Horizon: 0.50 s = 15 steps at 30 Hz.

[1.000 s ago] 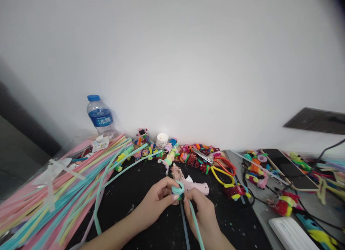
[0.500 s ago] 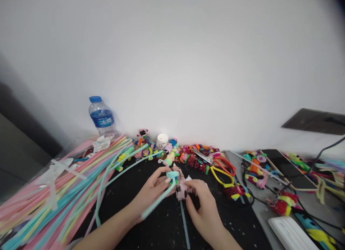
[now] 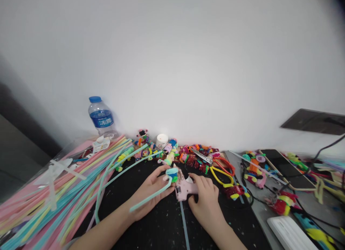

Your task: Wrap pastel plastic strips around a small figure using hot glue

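My left hand (image 3: 152,192) is closed on a small pipe-cleaner figure (image 3: 172,174) in mint, blue and green. From it a loose mint pipe cleaner (image 3: 151,199) sticks out toward the lower left, over my wrist. My right hand (image 3: 206,199) grips the handle of a pale pink glue gun (image 3: 184,189), fingers above and thumb below. The gun's stained nozzle end points away from me, right beside the figure; whether they touch I cannot tell. A translucent glue stick (image 3: 184,225) runs out of the gun's back toward me.
Pastel pipe cleaners (image 3: 78,185) cover the left side. Behind the black mat (image 3: 159,232) lie several pipe-cleaner figures (image 3: 198,158), a white tub (image 3: 162,140) and scissors (image 3: 215,163). A water bottle (image 3: 101,117) stands by the wall. Right are a phone (image 3: 287,169), a white box (image 3: 291,234) and black cables.
The figure has turned a little in my left hand, and its loose mint end has swung left. My right hand has shifted slightly right, leaving more of the pink glue gun showing.
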### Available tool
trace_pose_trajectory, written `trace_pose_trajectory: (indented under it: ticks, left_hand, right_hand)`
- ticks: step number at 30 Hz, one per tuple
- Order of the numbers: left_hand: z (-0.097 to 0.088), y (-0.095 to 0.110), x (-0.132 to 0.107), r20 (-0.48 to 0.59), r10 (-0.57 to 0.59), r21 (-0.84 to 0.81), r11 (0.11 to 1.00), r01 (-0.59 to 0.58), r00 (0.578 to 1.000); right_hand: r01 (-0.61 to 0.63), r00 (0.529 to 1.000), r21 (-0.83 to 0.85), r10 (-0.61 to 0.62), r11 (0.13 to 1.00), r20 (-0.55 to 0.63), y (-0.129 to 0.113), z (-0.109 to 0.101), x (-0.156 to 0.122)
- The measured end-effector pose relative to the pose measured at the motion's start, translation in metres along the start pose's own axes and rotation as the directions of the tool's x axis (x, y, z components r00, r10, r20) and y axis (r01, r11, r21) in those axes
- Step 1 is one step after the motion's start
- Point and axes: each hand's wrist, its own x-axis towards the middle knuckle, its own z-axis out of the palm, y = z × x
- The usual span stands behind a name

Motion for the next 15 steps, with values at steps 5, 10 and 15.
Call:
trace_pose_trajectory:
  ticks: [5, 10, 15]
  left_hand:
    - [0.000, 0.000, 0.002, -0.046, 0.036, 0.059, 0.998, -0.034, 0.998]
    - [-0.002, -0.004, 0.003, -0.062, 0.131, 0.234, 0.966, -0.113, 0.989]
    - [0.001, -0.012, 0.001, -0.019, 0.127, 0.396, 0.912, -0.109, 0.992]
  right_hand:
    - [0.007, 0.999, -0.046, -0.009, 0.999, -0.045, 0.003, 0.000, 0.001]
    - [0.120, 0.989, 0.025, -0.117, 0.992, -0.090, -0.004, -0.006, -0.002]
    - [0.327, 0.941, 0.169, -0.303, 0.930, -0.152, -0.017, -0.007, -0.008]
